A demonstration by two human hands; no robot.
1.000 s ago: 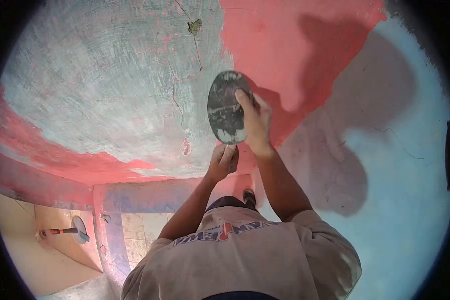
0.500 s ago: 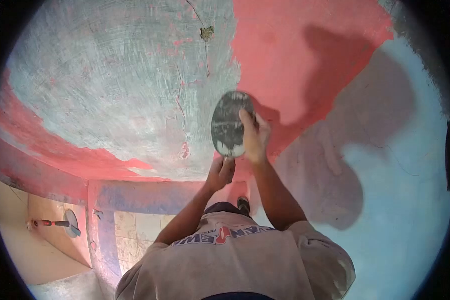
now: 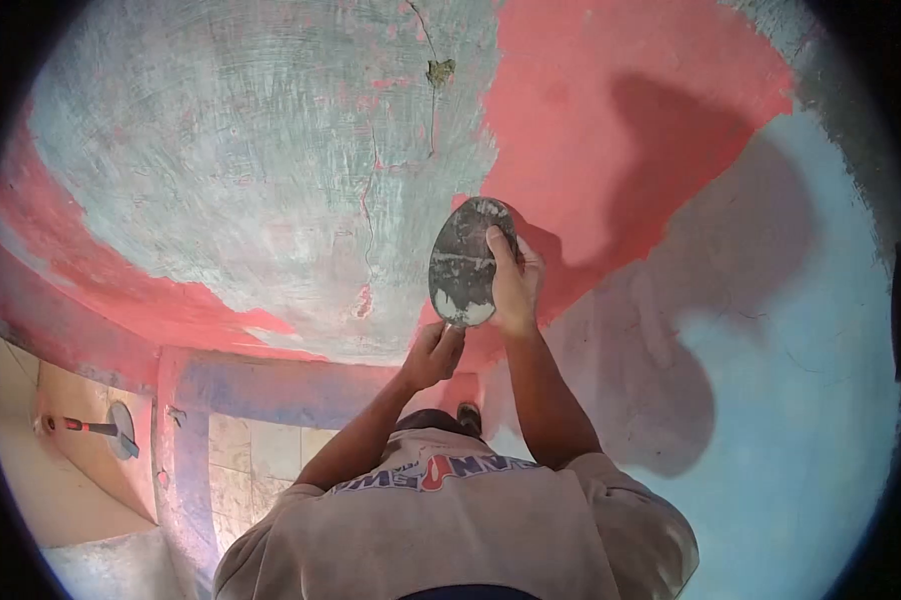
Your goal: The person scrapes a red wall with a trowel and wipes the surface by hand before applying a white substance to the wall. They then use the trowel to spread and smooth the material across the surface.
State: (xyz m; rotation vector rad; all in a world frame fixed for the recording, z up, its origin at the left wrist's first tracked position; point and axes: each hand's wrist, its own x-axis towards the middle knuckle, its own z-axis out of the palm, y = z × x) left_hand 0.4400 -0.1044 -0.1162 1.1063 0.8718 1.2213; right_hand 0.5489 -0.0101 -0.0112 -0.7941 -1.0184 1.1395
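Observation:
A dark oval plate (image 3: pixel 463 262) with pale smears and a light line across its middle is held in front of the wall. My left hand (image 3: pixel 435 354) is closed around the short handle at its lower end. On the right edge of the plate is my right hand (image 3: pixel 514 280), its thumb on the face and its fingers behind. Beyond the plate, the wall shows a scraped grey-green area (image 3: pixel 261 170) beside pink paint (image 3: pixel 581 130).
Light blue wall (image 3: pixel 801 400) with shadows spreads on the right. A cracked hole (image 3: pixel 440 72) marks the upper wall. At lower left, a tool with a red and black handle (image 3: pixel 83 426) lies by a round grey disc (image 3: pixel 122 428). A shoe (image 3: pixel 469 415) shows below.
The plate and both hands sit slightly lower in the view. The camera view has shifted, with the wall hole now further right and lower. Both hands keep their hold.

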